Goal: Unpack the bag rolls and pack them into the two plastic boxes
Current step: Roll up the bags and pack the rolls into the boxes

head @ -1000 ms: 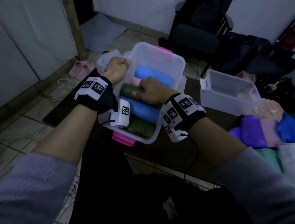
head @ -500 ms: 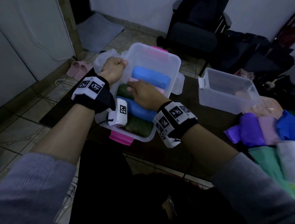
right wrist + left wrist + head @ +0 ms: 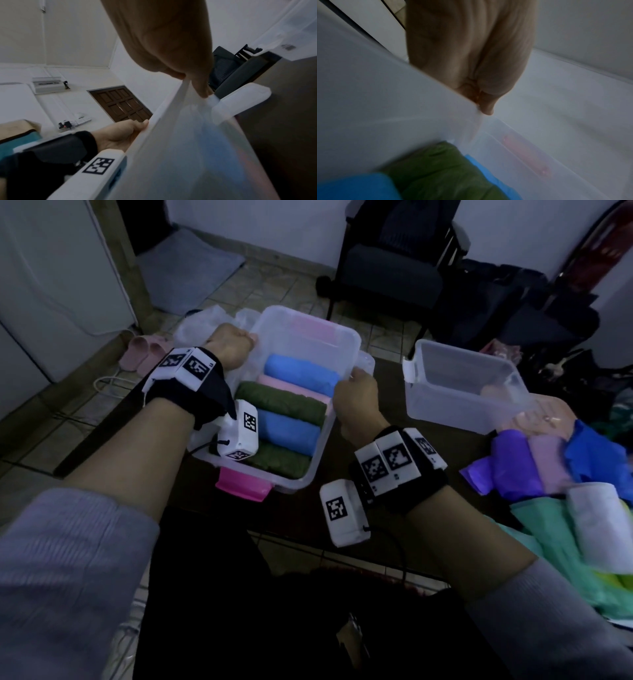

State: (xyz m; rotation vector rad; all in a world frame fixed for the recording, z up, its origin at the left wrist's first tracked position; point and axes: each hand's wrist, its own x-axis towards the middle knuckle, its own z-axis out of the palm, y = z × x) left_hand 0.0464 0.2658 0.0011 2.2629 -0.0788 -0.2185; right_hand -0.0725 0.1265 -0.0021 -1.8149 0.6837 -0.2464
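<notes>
Head view showed the left hand [image 3: 230, 345] gripping the left rim of the filled plastic box [image 3: 310, 332], its fingers curled over the edge. The right hand [image 3: 356, 402] held the right rim of the same box, fingers and thumb pinching the edge near the white latch [image 3: 243, 97]. Inside this box five bag rolls [image 3: 284, 409] lay side by side: blue, pink, green, blue, green. The box stood on the dark table [image 3: 346, 491], with its pink latch [image 3: 244, 487] at the near end. The second plastic box [image 3: 462, 392] stood to the right, apart. More loose rolls [image 3: 534, 467] lay at the table's right side
</notes>
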